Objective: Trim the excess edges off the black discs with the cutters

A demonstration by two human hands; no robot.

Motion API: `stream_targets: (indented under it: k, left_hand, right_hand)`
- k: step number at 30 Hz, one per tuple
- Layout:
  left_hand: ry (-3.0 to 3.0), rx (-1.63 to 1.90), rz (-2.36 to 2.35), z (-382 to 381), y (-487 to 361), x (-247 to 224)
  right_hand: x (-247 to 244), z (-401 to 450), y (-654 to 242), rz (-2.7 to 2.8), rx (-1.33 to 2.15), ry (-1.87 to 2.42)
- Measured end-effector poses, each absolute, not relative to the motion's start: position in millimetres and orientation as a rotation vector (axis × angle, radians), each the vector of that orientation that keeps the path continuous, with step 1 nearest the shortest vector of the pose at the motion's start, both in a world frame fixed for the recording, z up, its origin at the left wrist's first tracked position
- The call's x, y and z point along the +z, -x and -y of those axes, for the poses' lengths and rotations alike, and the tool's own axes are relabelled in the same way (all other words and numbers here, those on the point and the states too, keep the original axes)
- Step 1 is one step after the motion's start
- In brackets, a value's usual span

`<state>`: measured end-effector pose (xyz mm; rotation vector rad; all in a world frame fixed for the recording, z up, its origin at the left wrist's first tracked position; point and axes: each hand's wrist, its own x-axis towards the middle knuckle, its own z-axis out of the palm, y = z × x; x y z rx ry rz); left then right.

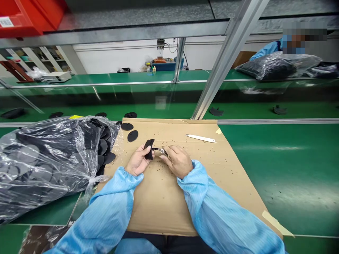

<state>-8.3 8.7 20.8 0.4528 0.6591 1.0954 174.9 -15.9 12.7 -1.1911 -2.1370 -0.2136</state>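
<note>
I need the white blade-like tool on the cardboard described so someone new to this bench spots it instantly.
Start at the brown cardboard sheet lying on the green bench. Look to its far right part, beyond the right hand: the white blade-like tool lies flat there, apart from both hands. It is the only long, pale, slim item; the loose black discs sit at the far left.
</note>
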Motion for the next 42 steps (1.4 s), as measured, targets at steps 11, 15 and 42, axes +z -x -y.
stream_targets:
  k: [11, 15, 42]
  left_hand:
    - [-0.539, 1.198, -0.716, -10, 7, 20]
    - [-0.511, 1.280, -0.775, -15, 12, 19]
    - [-0.559, 0.942, -0.709, -5, 7, 30]
  right_hand:
    - [9, 17, -174, 2.050, -0.076, 1.254]
    - [9, 16, -177, 1.986, -0.048, 1.279]
    - [15, 28, -160, 2.304, 0.254, 1.241]
